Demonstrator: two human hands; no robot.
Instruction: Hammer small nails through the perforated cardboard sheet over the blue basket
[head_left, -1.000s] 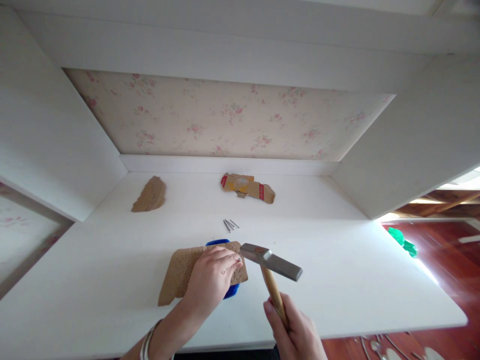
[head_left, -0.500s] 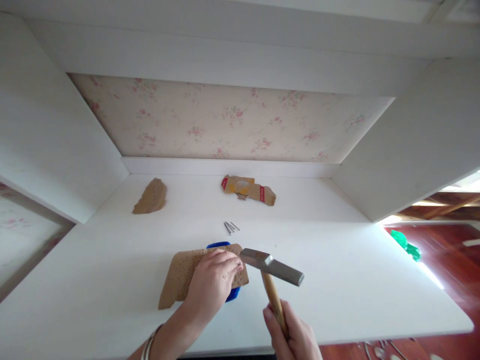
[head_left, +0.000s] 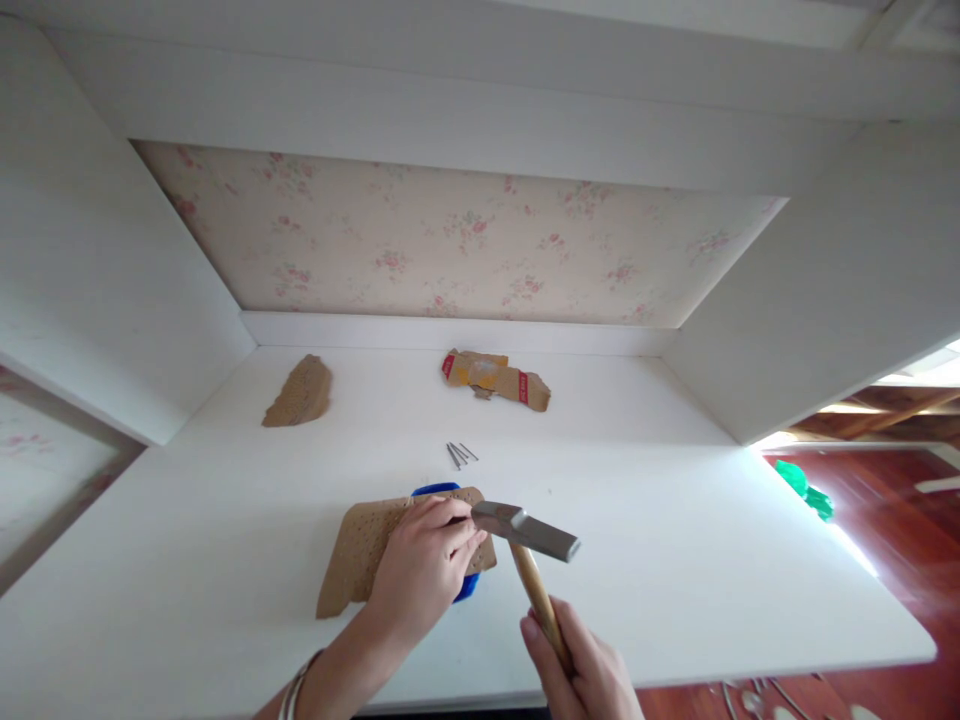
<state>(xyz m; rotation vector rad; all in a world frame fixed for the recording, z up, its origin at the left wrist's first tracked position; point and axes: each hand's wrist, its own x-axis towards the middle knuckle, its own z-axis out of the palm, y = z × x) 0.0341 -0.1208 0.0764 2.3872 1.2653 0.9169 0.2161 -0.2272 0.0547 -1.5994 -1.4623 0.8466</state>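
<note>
My right hand [head_left: 577,660] grips the wooden handle of a hammer [head_left: 529,530]. Its steel head sits right at the fingertips of my left hand [head_left: 427,550]. That left hand rests on a piece of brown cardboard [head_left: 360,550] dotted with small holes, its fingers pinched together; whatever is between them is hidden by the fingers and hammer head. Under the cardboard, a blue object [head_left: 466,588] shows at the far and near edges. Several loose nails [head_left: 460,455] lie just beyond the cardboard.
On the white tabletop [head_left: 660,570], a torn cardboard scrap [head_left: 300,392] lies at back left and a cardboard strip with red labels [head_left: 495,378] at back centre. White panels [head_left: 832,270] rise at both sides. Something green [head_left: 804,490] is on the red floor at right.
The hammer head has moved left and slightly, reaching over the left fingertips. My left fingers have shifted a little; the cardboard stays in place.
</note>
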